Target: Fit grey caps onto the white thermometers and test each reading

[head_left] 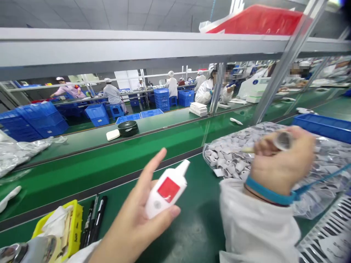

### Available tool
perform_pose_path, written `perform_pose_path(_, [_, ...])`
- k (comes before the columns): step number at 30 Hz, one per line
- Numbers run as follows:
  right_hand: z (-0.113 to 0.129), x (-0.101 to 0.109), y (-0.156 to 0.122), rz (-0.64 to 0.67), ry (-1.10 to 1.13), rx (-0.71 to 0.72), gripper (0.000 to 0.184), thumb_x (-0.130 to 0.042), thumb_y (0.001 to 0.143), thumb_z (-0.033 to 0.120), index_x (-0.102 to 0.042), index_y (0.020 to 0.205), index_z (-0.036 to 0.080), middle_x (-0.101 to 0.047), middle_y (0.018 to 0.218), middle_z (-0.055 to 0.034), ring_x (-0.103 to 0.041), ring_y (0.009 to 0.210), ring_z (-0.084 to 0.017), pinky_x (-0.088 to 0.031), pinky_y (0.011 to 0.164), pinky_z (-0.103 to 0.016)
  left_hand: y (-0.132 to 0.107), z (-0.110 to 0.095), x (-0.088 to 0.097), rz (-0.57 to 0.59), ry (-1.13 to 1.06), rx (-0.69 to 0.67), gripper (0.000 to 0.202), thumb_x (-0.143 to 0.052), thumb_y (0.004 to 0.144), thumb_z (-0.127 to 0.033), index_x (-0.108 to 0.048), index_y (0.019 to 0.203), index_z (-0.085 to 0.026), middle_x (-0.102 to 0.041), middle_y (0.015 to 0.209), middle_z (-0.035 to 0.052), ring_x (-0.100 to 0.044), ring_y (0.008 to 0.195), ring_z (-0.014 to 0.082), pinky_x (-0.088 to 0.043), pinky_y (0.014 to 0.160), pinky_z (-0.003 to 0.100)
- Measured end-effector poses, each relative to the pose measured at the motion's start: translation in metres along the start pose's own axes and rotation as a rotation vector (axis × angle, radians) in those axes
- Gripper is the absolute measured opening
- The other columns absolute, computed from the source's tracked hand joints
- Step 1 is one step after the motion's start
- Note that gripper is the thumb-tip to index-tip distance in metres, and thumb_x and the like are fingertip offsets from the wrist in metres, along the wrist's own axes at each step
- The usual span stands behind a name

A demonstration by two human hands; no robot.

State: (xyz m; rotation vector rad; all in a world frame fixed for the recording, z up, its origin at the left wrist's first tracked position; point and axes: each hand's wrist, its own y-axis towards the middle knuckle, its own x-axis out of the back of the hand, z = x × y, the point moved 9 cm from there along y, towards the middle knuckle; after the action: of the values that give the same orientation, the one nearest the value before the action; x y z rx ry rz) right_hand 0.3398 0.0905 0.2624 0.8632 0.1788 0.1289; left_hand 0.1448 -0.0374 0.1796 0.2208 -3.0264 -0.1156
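My left hand (137, 215) is wrapped around a white ear thermometer (153, 204), its narrow probe tip pointing up and right. A red film or screen covers the front, with a round button below it. Over the bag to the right, my right hand (285, 160) pinches a hollow whitish cap (283, 141), open end toward me; motion blurs it. A thin pale piece (247, 149) pokes out by those fingers, too smeared to name. Beneath lies a clear plastic bag (230, 157) full of similar caps. A blue wrist strap (270, 191) circles my right wrist.
A yellow basket (78, 230) with papers and several black pens (98, 219) lie at lower left. A green conveyor belt (164, 142) crosses ahead, a white thermometer-like piece (9, 199) at its left. A blue tray (326, 126) and metal post (285, 65) stand right. Co-workers sit beyond.
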Motion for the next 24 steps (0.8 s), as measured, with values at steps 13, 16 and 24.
perform_pose_path(13, [-0.047, -0.093, -0.048, 0.236, 0.658, -0.643, 0.023, -0.066, 0.090, 0.046, -0.059, 0.093, 0.024, -0.053, 0.064, 0.0066, -0.032, 0.043, -0.005, -0.024, 0.040, -0.017, 0.005, -0.005, 0.001, -0.085, 0.005, -0.027, 0.097, -0.076, 0.087, -0.032, -0.017, 0.163, -0.041, -0.067, 0.084, -0.0035, -0.058, 0.064, 0.0121, -0.053, 0.066, 0.022])
perform_pose_path(16, [-0.041, -0.092, -0.049, 0.252, 0.584, -0.550, 0.021, -0.066, 0.094, 0.046, -0.063, 0.097, 0.025, -0.054, 0.067, 0.0053, -0.034, 0.047, -0.005, -0.024, 0.043, -0.017, 0.008, -0.006, 0.000, -0.018, 0.048, -0.069, 0.096, -0.074, 0.090, -0.035, -0.012, 0.163, -0.044, -0.068, 0.086, -0.0041, -0.060, 0.064, 0.0116, -0.054, 0.064, 0.021])
perform_pose_path(24, [0.006, -0.092, -0.053, 0.383, 0.114, -0.022, 0.020, -0.050, 0.106, 0.038, -0.067, 0.106, 0.028, -0.060, 0.079, 0.0034, -0.049, 0.061, -0.009, -0.041, 0.055, -0.022, 0.004, -0.005, -0.006, 0.005, 0.157, -0.160, 0.085, -0.069, 0.093, -0.040, -0.022, 0.163, -0.042, -0.072, 0.092, 0.0000, -0.065, 0.066, 0.0153, -0.055, 0.055, 0.022])
